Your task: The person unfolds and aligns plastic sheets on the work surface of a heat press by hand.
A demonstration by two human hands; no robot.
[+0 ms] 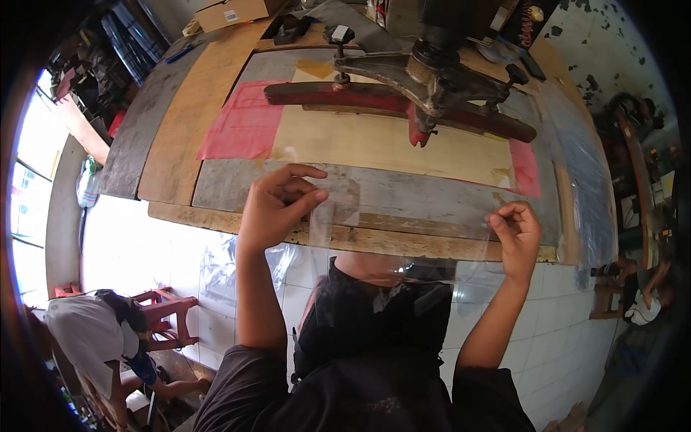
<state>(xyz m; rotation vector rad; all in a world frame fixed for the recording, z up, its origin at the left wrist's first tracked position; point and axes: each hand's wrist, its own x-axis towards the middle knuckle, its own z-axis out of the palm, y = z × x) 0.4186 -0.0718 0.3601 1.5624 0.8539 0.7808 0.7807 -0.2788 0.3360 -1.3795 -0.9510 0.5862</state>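
Note:
A clear plastic sheet [403,270] hangs between my hands in front of the table's front edge. My left hand [284,205] pinches its left upper part between thumb and fingers, over the grey board. On the right, my right hand [516,230] has its fingers closed on the sheet's other side, near the wooden edge. Beyond them, a cream sheet [345,144] with pink pieces [241,119] at its ends lies on the grey board [288,183]. A red and black metal press bar [381,99] stands over the cream sheet.
Clear plastic sheets [579,173] lie at the table's right side. A cardboard box [234,13] sits at the back left. One person in a white shirt [86,335] is at lower left beside a red stool [173,317]; another person [643,306] is far right.

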